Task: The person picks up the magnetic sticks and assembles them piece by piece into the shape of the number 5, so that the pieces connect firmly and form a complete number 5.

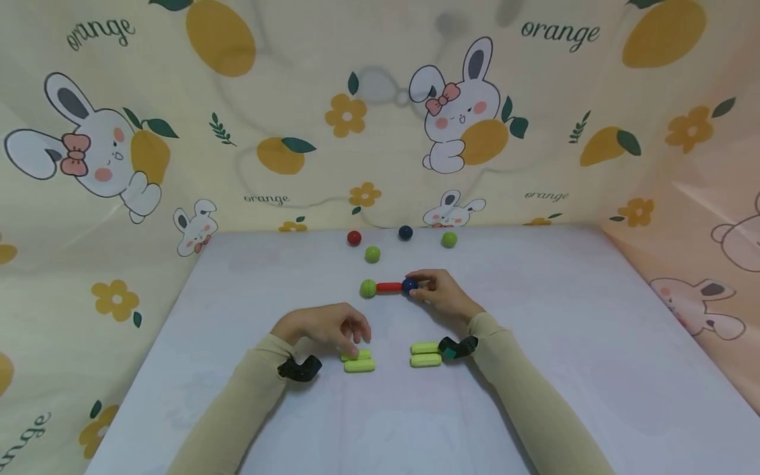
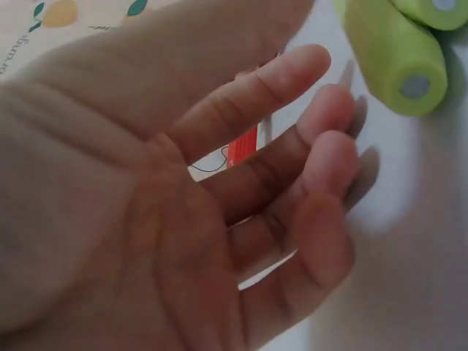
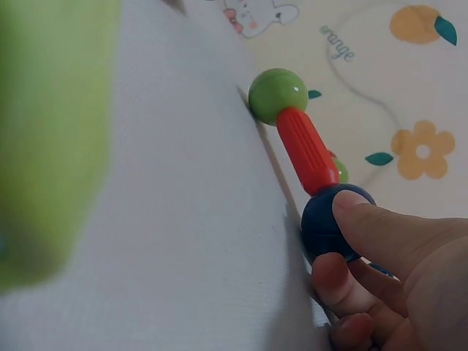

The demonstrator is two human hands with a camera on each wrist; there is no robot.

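A red ridged rod (image 1: 389,287) joins a green ball (image 1: 368,288) at its left end to a dark blue ball (image 3: 322,224) at its right end. My right hand (image 1: 441,292) pinches the blue ball between thumb and fingers. Nearer to me, my left hand (image 1: 327,326) hangs over a pair of yellow-green rods (image 1: 359,365), its fingers loosely bent with nothing between them. In the left wrist view the ends of those rods (image 2: 414,85) show past the fingertips, each with a grey metal disc.
Two more yellow-green rods (image 1: 425,360) lie side by side below my right wrist. Toward the back are a red ball (image 1: 353,238), a dark blue ball (image 1: 406,232) and two green balls (image 1: 449,239). A printed cloth (image 1: 380,165) hangs behind the white table (image 1: 534,277).
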